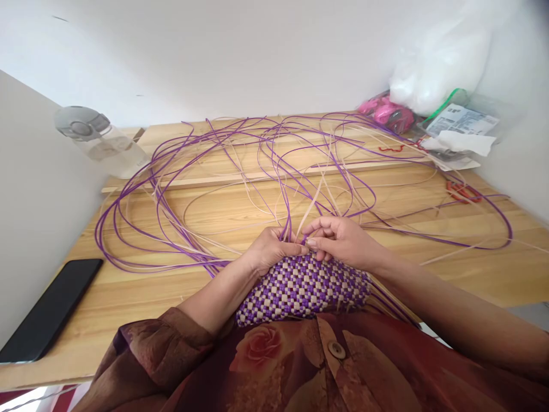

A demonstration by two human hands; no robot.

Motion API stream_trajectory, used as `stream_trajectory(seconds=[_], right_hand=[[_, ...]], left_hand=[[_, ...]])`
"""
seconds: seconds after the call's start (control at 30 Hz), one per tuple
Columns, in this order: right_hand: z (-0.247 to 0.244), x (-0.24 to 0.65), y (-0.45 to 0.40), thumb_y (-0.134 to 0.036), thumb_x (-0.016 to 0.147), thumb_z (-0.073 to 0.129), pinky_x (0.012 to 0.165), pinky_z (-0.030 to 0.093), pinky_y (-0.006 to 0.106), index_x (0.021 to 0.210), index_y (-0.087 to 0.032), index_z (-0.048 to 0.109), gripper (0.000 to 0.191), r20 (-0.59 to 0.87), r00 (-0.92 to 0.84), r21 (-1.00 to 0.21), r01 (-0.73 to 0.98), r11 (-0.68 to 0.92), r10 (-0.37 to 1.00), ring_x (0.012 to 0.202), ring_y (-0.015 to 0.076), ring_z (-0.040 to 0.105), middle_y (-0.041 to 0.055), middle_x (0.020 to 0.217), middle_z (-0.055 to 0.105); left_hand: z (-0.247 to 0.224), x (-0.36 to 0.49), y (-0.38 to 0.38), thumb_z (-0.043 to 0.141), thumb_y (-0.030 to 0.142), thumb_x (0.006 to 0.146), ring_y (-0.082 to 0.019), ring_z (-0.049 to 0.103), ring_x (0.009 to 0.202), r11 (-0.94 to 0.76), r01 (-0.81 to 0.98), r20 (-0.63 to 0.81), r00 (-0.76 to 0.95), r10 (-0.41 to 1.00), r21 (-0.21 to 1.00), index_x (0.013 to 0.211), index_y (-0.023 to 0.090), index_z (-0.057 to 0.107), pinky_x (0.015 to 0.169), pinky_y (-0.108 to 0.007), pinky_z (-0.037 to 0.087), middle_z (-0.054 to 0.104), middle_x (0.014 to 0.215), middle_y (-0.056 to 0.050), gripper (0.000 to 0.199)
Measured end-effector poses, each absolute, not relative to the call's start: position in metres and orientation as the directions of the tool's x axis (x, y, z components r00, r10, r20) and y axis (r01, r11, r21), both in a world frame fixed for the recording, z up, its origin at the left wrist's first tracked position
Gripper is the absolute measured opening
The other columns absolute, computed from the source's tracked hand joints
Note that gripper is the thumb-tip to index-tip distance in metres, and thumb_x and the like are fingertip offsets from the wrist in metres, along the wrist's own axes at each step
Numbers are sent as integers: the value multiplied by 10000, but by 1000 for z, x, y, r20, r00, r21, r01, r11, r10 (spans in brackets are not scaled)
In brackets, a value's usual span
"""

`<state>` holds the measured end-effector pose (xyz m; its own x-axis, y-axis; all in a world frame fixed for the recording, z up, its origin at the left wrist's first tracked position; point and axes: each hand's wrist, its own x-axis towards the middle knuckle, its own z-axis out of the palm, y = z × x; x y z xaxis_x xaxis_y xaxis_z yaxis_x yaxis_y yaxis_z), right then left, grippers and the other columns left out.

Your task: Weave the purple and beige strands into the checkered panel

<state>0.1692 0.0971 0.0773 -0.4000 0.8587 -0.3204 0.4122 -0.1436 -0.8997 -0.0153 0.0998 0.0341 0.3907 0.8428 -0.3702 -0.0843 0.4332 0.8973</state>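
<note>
Currently left hand [271,250] pinches far edge of purple-and-beige checkered woven-strip piece [302,288], right hand [342,241] a thin purple strand [304,240] there; piece lies wearer-side of both, long axis left-right, hands equally near.

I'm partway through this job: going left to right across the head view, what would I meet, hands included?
Black rectangular phone → clear bottle with grey lid → left hand → right hand → pink shiny bundle → red-orange looped handle.
</note>
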Motion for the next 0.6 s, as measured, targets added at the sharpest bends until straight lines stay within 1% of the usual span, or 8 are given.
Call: stream_trajectory(seconds=[0.1, 0.17, 0.3, 0.37, 0.43, 0.5, 0.57, 0.6], right_hand=[[81, 162, 100, -273, 835, 575, 572, 487, 228, 939, -150, 613, 166, -252, -424, -886, 463, -31, 870, 599, 122, 633, 37, 700, 678], [82, 160, 100, -266, 837, 569, 594, 476, 236, 897, -159, 633, 138, -208, -416, -837, 544, 60, 885, 620, 128, 635, 35, 712, 686], [80, 157, 90, -255, 822, 583, 682, 450, 264, 833, -194, 667, 105, 19, -399, -700, 649, 297, 917, 709, 137, 616, 17, 800, 687], [81, 158, 82, -282, 830, 577, 715, 450, 273, 845, -196, 644, 110, 61, -374, -737, 608, 294, 925, 747, 143, 606, 19, 837, 674], [89, 163, 76, -340, 849, 557, 718, 463, 275, 848, -191, 602, 155, -18, -373, -817, 541, 201, 928, 809, 159, 618, 41, 917, 671], [103, 172, 74, -377, 831, 574, 754, 474, 291, 831, -192, 583, 185, -81, -415, -818, 547, 177, 906, 938, 193, 625, 72, 1082, 653], [118, 184, 79, -328, 774, 619, 814, 461, 316, 767, -192, 582, 142, -19, -435, -702, 647, 298, 900, 1019, 224, 611, 77, 1165, 629], [124, 189, 83, -283, 747, 626, 816, 451, 317, 736, -191, 578, 104, 51, -430, -606, 704, 370, 901, 994, 224, 617, 71, 1136, 641]], left_hand=[[32, -15, 100, 842, 234, 495, -84, 520, 592, 431, -98, -358, 412, 838, 897, 642, 125, 647, 637, -240, 374, 618, 632, 19, 268], [31, -15, 101, 837, 228, 496, -85, 522, 599, 427, -88, -359, 407, 840, 900, 645, 125, 648, 644, -239, 377, 618, 637, 20, 262], [31, -13, 101, 812, 199, 507, -69, 487, 553, 438, -56, -385, 384, 839, 897, 621, 126, 629, 602, -226, 355, 581, 583, 38, 227], [32, -13, 101, 796, 186, 508, -67, 476, 529, 451, -69, -397, 372, 839, 890, 606, 131, 617, 582, -223, 354, 569, 558, 44, 212], [33, -12, 101, 795, 197, 505, -72, 477, 513, 460, -65, -412, 346, 843, 886, 598, 136, 613, 567, -227, 361, 570, 545, 43, 213], [33, -12, 101, 803, 218, 501, -82, 490, 514, 458, -43, -420, 332, 845, 888, 601, 138, 624, 563, -234, 372, 586, 557, 32, 220], [32, -12, 101, 803, 233, 509, -94, 507, 528, 439, -21, -408, 336, 849, 898, 613, 136, 645, 565, -241, 380, 608, 583, 17, 213], [32, -12, 101, 800, 237, 516, -98, 515, 534, 431, -14, -401, 341, 850, 902, 617, 136, 652, 567, -243, 384, 617, 591, 10, 205]])
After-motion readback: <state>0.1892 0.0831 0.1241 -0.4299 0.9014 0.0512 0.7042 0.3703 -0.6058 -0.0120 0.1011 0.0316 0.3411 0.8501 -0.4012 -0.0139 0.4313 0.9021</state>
